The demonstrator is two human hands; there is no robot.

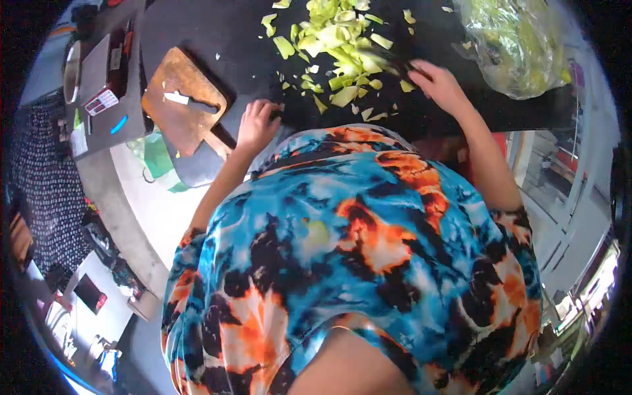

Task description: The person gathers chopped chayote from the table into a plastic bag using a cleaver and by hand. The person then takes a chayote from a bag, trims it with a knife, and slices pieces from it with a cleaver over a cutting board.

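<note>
Chopped pale green vegetable pieces (336,39) lie in a loose heap on the dark table (224,33), with small bits scattered around. At the right edge of the heap, my right hand (438,84) is closed around a dark handle; the rest of that object is blurred and reaches toward the pieces. My left hand (259,123) rests at the table's front edge, left of the heap, its fingers curled by a small dark thing that I cannot make out.
A wooden board (178,125) with a white-bladed knife (191,101) on it lies at the left. The clear plastic bag (517,49) at the far right holds green vegetables. Further left are a blue item (119,124) and a small basket (101,101).
</note>
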